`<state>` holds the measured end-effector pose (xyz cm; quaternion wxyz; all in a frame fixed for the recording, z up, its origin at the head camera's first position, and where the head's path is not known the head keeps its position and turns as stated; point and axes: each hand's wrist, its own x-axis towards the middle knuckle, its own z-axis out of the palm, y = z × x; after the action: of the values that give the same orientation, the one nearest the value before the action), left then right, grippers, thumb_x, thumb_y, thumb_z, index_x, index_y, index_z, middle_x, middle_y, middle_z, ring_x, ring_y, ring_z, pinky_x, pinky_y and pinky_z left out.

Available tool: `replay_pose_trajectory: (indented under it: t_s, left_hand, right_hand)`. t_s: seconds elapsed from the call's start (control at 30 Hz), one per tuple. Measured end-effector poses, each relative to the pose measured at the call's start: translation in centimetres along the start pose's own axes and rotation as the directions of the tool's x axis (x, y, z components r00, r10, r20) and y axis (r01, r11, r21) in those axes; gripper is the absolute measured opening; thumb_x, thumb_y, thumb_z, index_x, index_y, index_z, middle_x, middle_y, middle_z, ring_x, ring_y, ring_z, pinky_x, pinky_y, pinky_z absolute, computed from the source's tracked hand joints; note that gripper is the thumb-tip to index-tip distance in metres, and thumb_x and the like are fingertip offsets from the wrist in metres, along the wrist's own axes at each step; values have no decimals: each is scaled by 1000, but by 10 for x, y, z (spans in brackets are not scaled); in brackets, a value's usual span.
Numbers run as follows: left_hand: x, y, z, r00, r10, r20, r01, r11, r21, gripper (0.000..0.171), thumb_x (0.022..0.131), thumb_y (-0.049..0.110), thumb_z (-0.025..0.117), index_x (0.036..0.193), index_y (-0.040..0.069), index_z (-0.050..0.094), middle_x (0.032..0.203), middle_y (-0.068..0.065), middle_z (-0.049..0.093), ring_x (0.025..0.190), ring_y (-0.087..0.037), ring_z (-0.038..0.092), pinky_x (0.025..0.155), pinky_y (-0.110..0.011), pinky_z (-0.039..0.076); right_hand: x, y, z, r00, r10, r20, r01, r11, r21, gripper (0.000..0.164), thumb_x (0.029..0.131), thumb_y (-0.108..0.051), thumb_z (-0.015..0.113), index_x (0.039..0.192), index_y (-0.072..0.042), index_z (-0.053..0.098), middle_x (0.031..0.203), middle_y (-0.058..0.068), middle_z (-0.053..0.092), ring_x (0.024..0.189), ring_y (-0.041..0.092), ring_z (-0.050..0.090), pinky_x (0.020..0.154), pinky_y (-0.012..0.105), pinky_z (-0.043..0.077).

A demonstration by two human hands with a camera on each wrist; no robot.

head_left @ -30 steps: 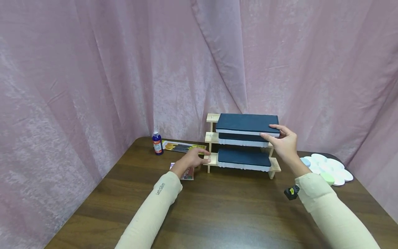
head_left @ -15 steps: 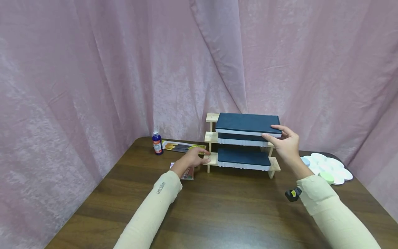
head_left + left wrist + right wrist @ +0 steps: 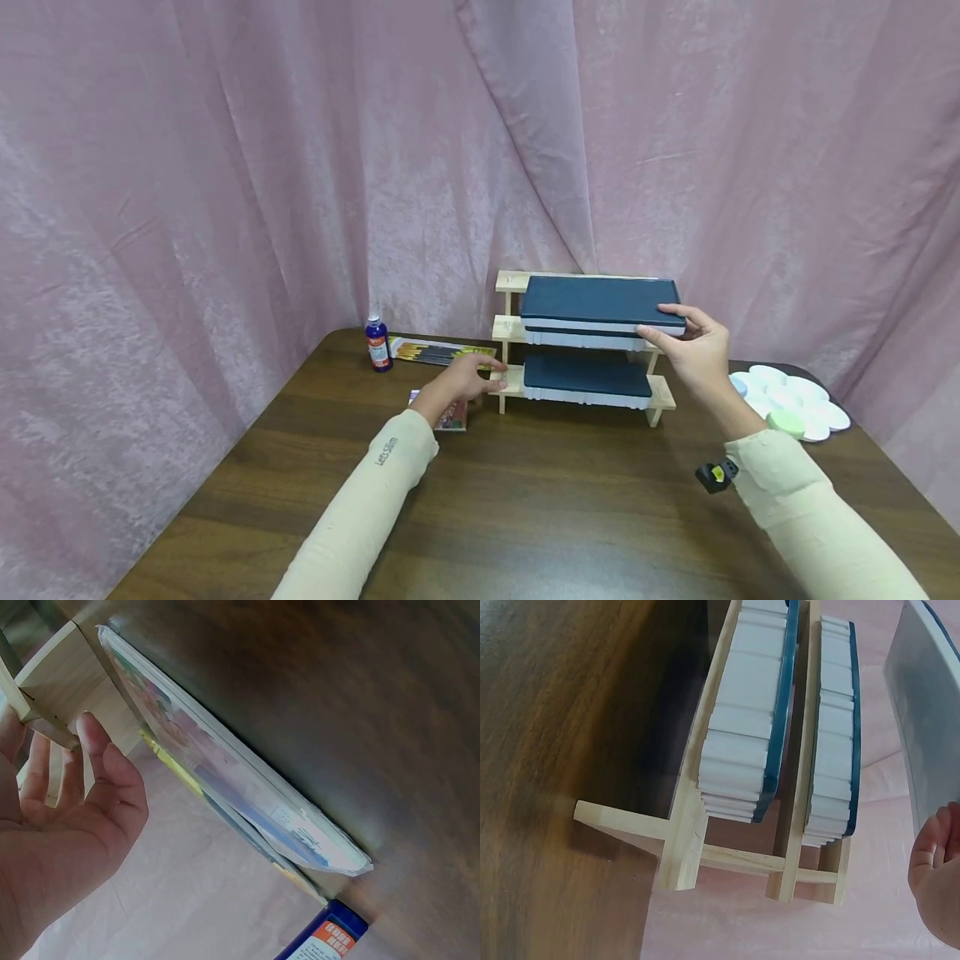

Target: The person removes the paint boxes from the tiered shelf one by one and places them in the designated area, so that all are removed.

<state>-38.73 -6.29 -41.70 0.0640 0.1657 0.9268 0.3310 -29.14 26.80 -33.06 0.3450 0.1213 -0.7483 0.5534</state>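
Note:
A three-tier wooden stand stands at the back of the table. My left hand grips the left end of its lowest shelf; in the left wrist view the fingers curl at the shelf end. White boxes with dark blue tops sit on the lower two tiers: the lower box in full sight, the middle box mostly covered in the head view. My right hand pinches the right end of a flat white case with a dark blue top, thumb in front, fingers on top. This case hangs over the middle tier, apart from the stand.
Left of the stand are a blue bottle, a pack of brushes and a flat colourful packet, partly behind my left hand. A white flower-shaped palette with a green round piece lies right. A pink curtain hangs behind.
My right hand has brought the flat case slightly right and lower, toward me, so more of the top shelf shows behind it. The left hand keeps its place on the stand.

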Motion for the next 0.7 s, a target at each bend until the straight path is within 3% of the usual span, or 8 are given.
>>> replay_pose_trajectory:
  t_s: [0.13,0.33,0.7]
  left_hand:
    - [0,-1,0,1000,5,-3,-5,1000,3,33,89,33,76,119,21,72,142,-13,54,132,-31,48,109,-44,39]
    - [0,0,-1,1000,15,-6,-15,1000,-10,33,90,33,75,120,19,72,141,-13,55,132,-31,48,110,-44,38]
    - [1,-2,-2,999,33,-4,-33,999,4,35,90,35,75,121,19,71,140,-13,57,131,-31,49,110,-44,38]
  right_hand:
    - [-2,0,-2,1000,4,17,-4,1000,6,41,77,4,81,115,10,66,68,-9,55,47,0,37,44,15,34]
    - [-2,5,-5,998,16,53,-20,997,76,42,77,8,79,116,14,63,81,-14,69,65,-1,62,60,13,52]
    - [-8,1,-6,999,6,48,-8,999,31,41,77,7,81,114,13,65,76,-14,67,57,-3,55,53,12,46]
